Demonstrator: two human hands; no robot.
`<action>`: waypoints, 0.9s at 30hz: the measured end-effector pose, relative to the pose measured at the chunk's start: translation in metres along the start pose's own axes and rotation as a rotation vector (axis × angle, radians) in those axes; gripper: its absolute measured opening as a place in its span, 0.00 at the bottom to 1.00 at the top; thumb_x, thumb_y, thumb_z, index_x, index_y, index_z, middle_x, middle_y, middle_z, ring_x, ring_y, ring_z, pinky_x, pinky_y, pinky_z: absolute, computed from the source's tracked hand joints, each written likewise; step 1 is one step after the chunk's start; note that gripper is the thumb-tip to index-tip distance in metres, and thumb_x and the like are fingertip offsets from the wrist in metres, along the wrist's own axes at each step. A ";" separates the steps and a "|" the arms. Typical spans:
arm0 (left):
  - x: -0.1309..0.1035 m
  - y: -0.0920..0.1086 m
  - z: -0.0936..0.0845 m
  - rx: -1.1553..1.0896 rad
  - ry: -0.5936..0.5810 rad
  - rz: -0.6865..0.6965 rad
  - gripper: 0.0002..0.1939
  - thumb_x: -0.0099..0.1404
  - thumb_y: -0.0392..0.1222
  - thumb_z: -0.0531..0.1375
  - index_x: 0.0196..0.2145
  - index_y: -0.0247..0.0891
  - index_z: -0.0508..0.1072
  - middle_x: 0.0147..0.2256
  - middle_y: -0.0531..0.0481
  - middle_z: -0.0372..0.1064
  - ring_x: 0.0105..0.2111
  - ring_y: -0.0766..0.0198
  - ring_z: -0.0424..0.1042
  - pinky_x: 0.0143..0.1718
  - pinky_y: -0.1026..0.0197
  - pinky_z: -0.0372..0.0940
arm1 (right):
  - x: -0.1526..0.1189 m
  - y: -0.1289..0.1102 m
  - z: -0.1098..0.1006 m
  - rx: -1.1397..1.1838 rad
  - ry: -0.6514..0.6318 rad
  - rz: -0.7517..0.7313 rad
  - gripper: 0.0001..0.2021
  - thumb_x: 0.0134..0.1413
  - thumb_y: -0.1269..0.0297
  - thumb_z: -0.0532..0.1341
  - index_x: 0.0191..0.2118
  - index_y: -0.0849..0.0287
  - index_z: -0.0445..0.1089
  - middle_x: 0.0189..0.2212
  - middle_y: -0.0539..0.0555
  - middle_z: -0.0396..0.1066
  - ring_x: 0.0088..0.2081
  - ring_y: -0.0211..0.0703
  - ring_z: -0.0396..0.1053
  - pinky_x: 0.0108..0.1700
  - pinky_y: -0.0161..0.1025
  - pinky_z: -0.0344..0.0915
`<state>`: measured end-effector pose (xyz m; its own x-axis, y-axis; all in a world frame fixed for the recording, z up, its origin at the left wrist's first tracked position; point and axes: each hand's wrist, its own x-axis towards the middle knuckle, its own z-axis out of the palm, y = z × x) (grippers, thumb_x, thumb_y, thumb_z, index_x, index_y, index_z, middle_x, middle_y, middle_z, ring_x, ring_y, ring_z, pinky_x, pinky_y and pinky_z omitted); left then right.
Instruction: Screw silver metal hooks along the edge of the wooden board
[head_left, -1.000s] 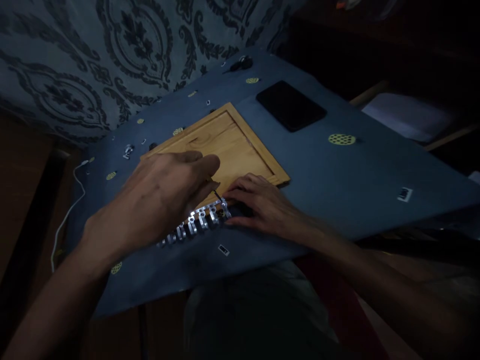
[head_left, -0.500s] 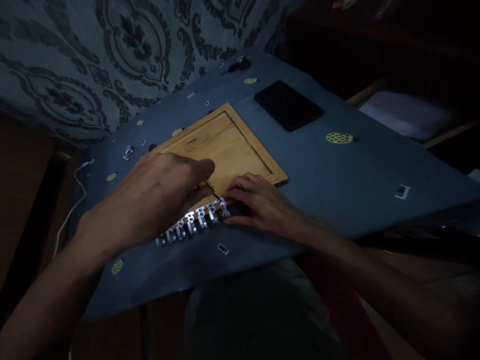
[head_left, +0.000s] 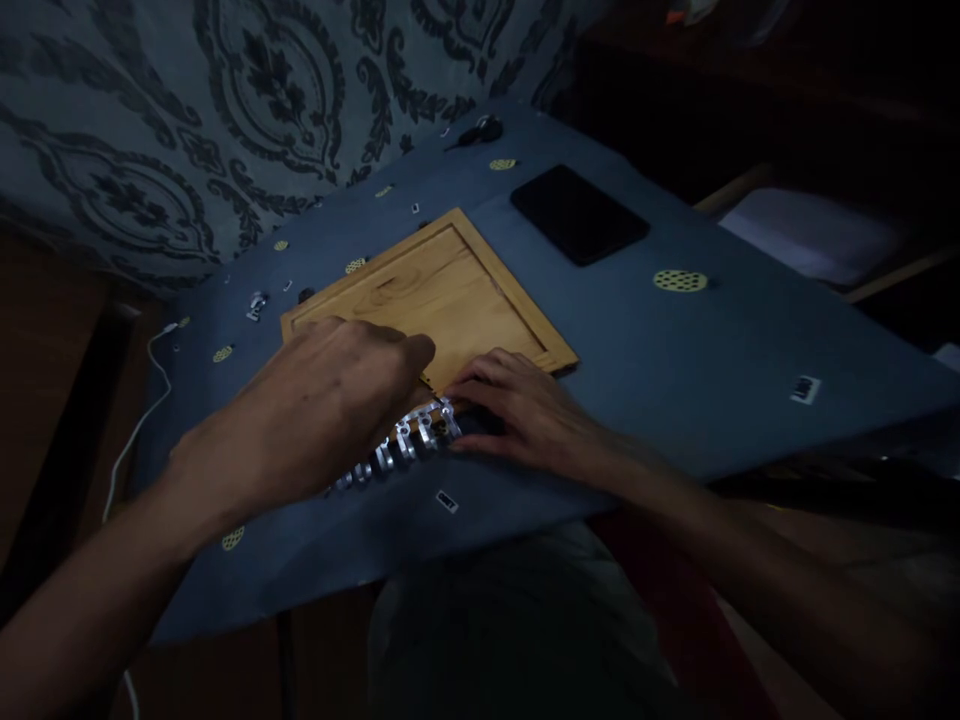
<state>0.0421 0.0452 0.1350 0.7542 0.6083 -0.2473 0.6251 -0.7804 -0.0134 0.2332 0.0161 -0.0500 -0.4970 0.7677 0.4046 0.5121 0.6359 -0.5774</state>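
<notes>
A row of shiny metal hooks (head_left: 405, 440) lies along the near edge of a wooden board (head_left: 465, 295). My left hand (head_left: 322, 400) is closed around a thin yellow and dark tool (head_left: 427, 384), whose tip meets the right end of the metal row. Most of the tool is hidden by that hand. At the same right end, my right hand (head_left: 517, 410) pinches the last hook between thumb and fingers, resting by the board's near corner. The left part of the row is partly covered by my left hand.
On the blue cloth-covered table (head_left: 637, 370), a black tablet or phone (head_left: 579, 214) lies behind the board. A small metal piece (head_left: 256, 305) is at the left, a dark object (head_left: 484, 130) at the back. A white cable (head_left: 142, 410) hangs over the left edge.
My left hand has moved slightly down and toward the right, hiding more of the tool and the row's left end. My right hand has stayed at the end hook.
</notes>
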 end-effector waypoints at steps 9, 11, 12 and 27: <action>-0.003 0.002 0.001 -0.029 -0.014 -0.029 0.11 0.68 0.31 0.54 0.28 0.40 0.64 0.23 0.53 0.67 0.22 0.64 0.64 0.24 0.59 0.51 | 0.000 0.002 0.001 0.010 0.010 -0.010 0.23 0.62 0.42 0.63 0.51 0.56 0.74 0.45 0.57 0.73 0.47 0.52 0.68 0.48 0.49 0.67; -0.003 0.003 0.002 -0.041 0.007 -0.025 0.12 0.70 0.33 0.53 0.28 0.41 0.62 0.23 0.52 0.67 0.22 0.64 0.63 0.24 0.59 0.51 | 0.000 0.001 0.001 0.004 0.001 -0.011 0.23 0.62 0.43 0.63 0.51 0.57 0.74 0.45 0.58 0.73 0.47 0.52 0.68 0.48 0.50 0.67; -0.003 0.003 0.003 -0.043 0.016 -0.019 0.12 0.71 0.34 0.53 0.28 0.41 0.62 0.23 0.52 0.67 0.22 0.64 0.63 0.24 0.59 0.51 | 0.000 0.001 0.001 -0.001 -0.001 -0.010 0.23 0.62 0.43 0.63 0.51 0.57 0.74 0.45 0.58 0.73 0.47 0.52 0.68 0.48 0.50 0.67; -0.046 -0.008 -0.024 -0.110 0.261 -0.234 0.18 0.72 0.58 0.59 0.43 0.41 0.78 0.27 0.53 0.74 0.20 0.68 0.67 0.19 0.68 0.49 | 0.001 0.003 0.000 -0.031 0.000 -0.030 0.22 0.61 0.47 0.67 0.53 0.58 0.74 0.46 0.59 0.74 0.48 0.54 0.69 0.49 0.51 0.68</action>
<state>0.0075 0.0271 0.1694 0.6052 0.7960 0.0062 0.7940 -0.6042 0.0670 0.2345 0.0183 -0.0513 -0.5121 0.7483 0.4217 0.5183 0.6607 -0.5431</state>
